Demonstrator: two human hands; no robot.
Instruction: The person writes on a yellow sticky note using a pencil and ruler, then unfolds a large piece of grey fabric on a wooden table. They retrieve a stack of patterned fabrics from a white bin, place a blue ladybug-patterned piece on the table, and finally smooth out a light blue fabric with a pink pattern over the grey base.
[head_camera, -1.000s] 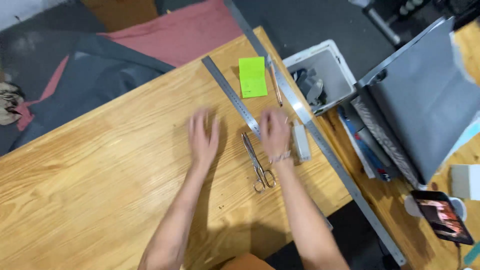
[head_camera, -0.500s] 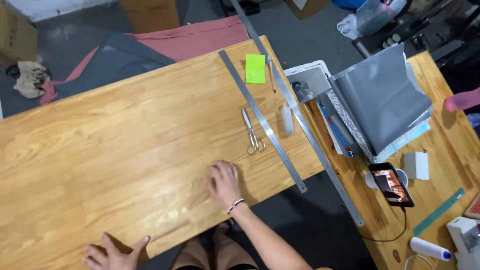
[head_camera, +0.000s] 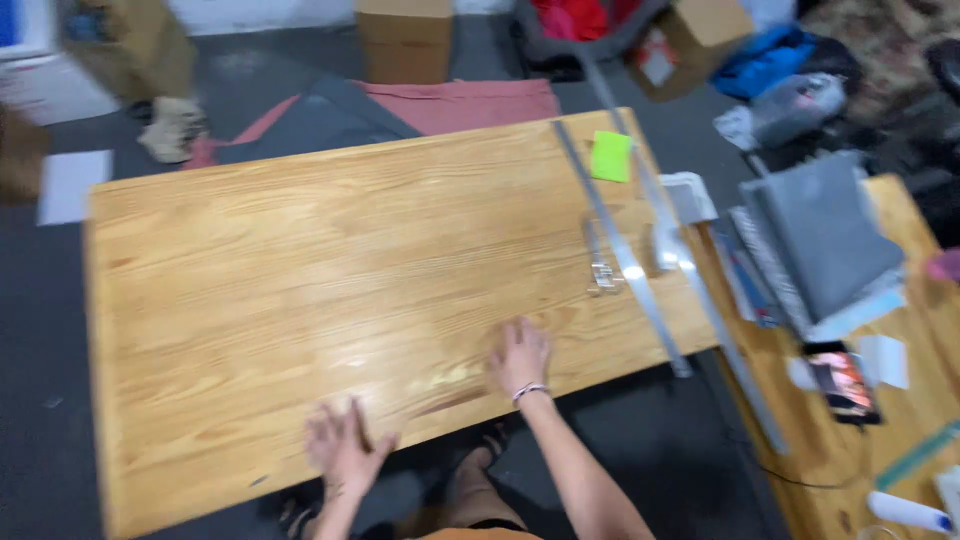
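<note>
My right hand (head_camera: 520, 355) rests flat on the light wooden table (head_camera: 300, 260) near its front edge, fingers spread, a bracelet at the wrist. At the table's front edge my left hand (head_camera: 340, 447) lies open with fingers apart. Neither hand holds anything. Scissors (head_camera: 598, 262) lie to the right of my right hand, beside a long metal ruler (head_camera: 620, 250). A second long metal strip (head_camera: 690, 270) runs along the table's right edge. A green sticky pad (head_camera: 610, 156) sits at the far right corner.
A second wooden table at right holds grey fabric (head_camera: 825, 235), a phone (head_camera: 845, 385) and a white tube (head_camera: 905, 510). Pink and grey cloth (head_camera: 420, 110) lies on the floor beyond the table, with cardboard boxes (head_camera: 405, 40) and bags behind.
The view has pulled back and shifted. My left hand has come up onto the table's front edge. My right hand stays flat near the front edge, far from the scissors it was beside one second ago.
</note>
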